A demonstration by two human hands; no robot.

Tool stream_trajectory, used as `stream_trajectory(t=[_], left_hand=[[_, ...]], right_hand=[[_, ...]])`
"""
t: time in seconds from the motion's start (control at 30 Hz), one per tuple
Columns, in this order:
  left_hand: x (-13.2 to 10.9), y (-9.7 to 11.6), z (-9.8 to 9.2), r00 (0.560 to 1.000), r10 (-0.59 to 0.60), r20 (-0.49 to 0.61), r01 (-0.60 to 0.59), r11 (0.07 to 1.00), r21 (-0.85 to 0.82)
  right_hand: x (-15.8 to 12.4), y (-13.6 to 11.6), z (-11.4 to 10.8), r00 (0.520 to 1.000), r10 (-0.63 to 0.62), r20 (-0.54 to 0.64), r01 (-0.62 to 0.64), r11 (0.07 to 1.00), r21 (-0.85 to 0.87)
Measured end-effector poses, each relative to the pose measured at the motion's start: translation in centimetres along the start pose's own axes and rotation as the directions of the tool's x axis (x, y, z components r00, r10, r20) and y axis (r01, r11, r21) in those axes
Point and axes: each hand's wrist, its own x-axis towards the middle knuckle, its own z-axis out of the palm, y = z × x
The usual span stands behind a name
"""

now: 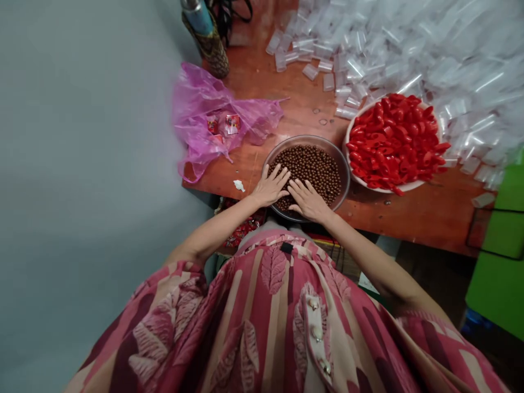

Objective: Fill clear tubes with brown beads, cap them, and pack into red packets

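A round metal bowl point(344, 166) stands at the front edge of the table, full of small round brown balls point(315, 164). My left hand point(271, 186) lies palm down over the left side of the balls, its fingers stretched out and slightly spread. Beside it, my right hand point(308, 201) rests flat on the balls near the bowl's front, fingers also extended and apart. The fingertips of the two hands come close together. Neither hand grips anything. What lies beneath the palms is hidden.
Right of the bowl, a pale basin point(351, 177) is heaped with red plastic pieces point(395, 142). Clear plastic tubes point(368, 54) cover the back right. A pink plastic bag point(204, 95) with red packets lies left, near a bottle point(207, 38). The wooden table point(409, 215) ends close to my body.
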Motion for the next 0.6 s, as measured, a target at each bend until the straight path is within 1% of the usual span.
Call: stream_trajectory(t=[0.07,0.13,0.2,0.27,0.37,0.43,0.5,0.6], left_hand=[[-0.3,0.0,0.2,1.0,-0.026,0.008,0.026,1.0,0.014],[-0.6,0.1,0.5,0.999,-0.047,-0.009,0.047,0.999,0.015],[-0.7,0.3,0.8,0.999,-0.038,-0.014,0.038,0.999,0.004],[-0.7,0.4,0.9,1.0,-0.015,-0.001,0.014,1.0,-0.011],[-0.7,1.0,0.8,0.999,-0.024,0.031,0.025,0.999,-0.027],[-0.8,1.5,0.6,0.998,-0.049,0.044,0.051,0.998,-0.035],[-0.8,2.2,0.5,0.996,-0.09,0.028,0.091,0.995,-0.038],[-0.3,3.0,0.7,0.983,-0.186,-0.002,0.185,0.982,-0.045]], right_hand=[[1.0,-0.1,0.0,1.0,0.022,-0.015,-0.022,1.0,-0.011],[1.5,0.2,-0.4,0.999,0.02,-0.031,-0.021,1.0,-0.021],[1.9,0.6,-1.1,0.997,0.034,-0.063,-0.035,0.999,-0.014],[2.4,1.1,-1.8,0.991,0.081,-0.11,-0.081,0.997,0.008],[4.3,1.8,-2.7,0.981,0.123,-0.148,-0.119,0.992,0.037],[6.2,2.2,-2.9,0.987,0.099,-0.126,-0.096,0.995,0.029],[8.1,2.6,-2.8,0.996,0.055,-0.075,-0.054,0.998,0.01],[9.8,3.7,-2.1,1.0,0.022,0.002,-0.022,1.0,-0.008]])
